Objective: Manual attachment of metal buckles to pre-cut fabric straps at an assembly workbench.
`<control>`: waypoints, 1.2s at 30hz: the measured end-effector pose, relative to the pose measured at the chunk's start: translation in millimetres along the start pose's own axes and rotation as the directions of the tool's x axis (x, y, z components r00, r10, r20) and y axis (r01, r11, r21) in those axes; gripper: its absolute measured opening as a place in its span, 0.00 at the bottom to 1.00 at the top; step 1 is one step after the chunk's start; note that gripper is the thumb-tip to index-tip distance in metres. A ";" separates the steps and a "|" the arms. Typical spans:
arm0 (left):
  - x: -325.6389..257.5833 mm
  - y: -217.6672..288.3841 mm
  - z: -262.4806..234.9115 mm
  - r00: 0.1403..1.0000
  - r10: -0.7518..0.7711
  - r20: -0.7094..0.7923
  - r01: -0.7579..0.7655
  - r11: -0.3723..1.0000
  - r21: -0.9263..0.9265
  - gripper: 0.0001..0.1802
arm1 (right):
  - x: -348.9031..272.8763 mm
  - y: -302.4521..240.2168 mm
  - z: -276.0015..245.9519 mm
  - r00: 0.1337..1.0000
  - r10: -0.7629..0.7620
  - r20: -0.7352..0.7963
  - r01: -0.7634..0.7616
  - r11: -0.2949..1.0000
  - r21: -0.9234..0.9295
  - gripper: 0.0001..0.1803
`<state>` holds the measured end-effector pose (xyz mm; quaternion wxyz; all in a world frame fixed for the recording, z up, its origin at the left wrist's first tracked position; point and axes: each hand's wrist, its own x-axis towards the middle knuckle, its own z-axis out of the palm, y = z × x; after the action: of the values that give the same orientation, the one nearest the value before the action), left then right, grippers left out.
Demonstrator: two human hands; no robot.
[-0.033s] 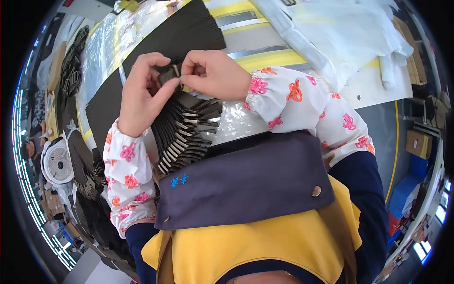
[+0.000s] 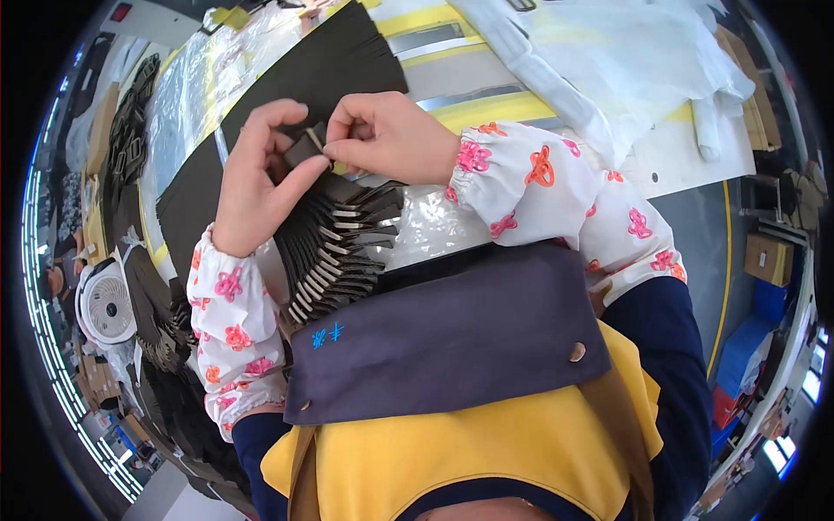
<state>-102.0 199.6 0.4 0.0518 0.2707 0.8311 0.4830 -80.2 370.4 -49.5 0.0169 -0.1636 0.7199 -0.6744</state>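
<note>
Between my hands is the folded end of a dark strap (image 2: 302,149), with a narrow pale metal loop (image 2: 315,136) at its edge. My left hand (image 2: 256,187) curls round the strap end from the left, its thumb along the lower side and its other fingers partly hidden behind. From the right, my right hand (image 2: 391,135) is closed in a pinch at the loop side; its fingertips meet the left thumb tip. Just below lies a fanned row of dark straps (image 2: 334,252), several with pale metal loops at their ends.
Long dark strips (image 2: 300,74) fan out beyond my hands. Clear plastic (image 2: 439,221) lies beside the straps, and white sheeting (image 2: 599,69) covers the table's far right. More dark straps with buckles (image 2: 130,148) hang at the left, near a white fan (image 2: 108,304).
The strap end has tilted slightly, and more of its pale loop shows. My left fingers have loosened a little from it. The right hand keeps nearly the same pose.
</note>
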 end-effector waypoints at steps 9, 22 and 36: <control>7.4 9.0 13.7 0.849 0.291 0.441 -0.464 0.810 0.359 0.18 | -51.6 -31.9 -50.9 0.991 -0.131 -0.031 0.112 0.929 -0.353 0.04; 18.7 10.7 29.0 0.927 0.299 0.226 -0.374 0.703 0.605 0.20 | -89.9 -30.9 -159.9 0.963 0.079 -0.259 -0.257 0.577 -0.776 0.10; 18.7 4.3 32.0 0.898 0.402 0.181 -0.402 0.580 0.709 0.14 | -76.8 -43.9 -162.2 0.874 0.099 -0.476 -0.363 0.783 -0.505 0.09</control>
<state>-105.0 235.4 -9.6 -0.1710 0.4494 0.8700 0.1094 -38.0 545.2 -7.1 -0.1057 0.0815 0.8910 -0.4338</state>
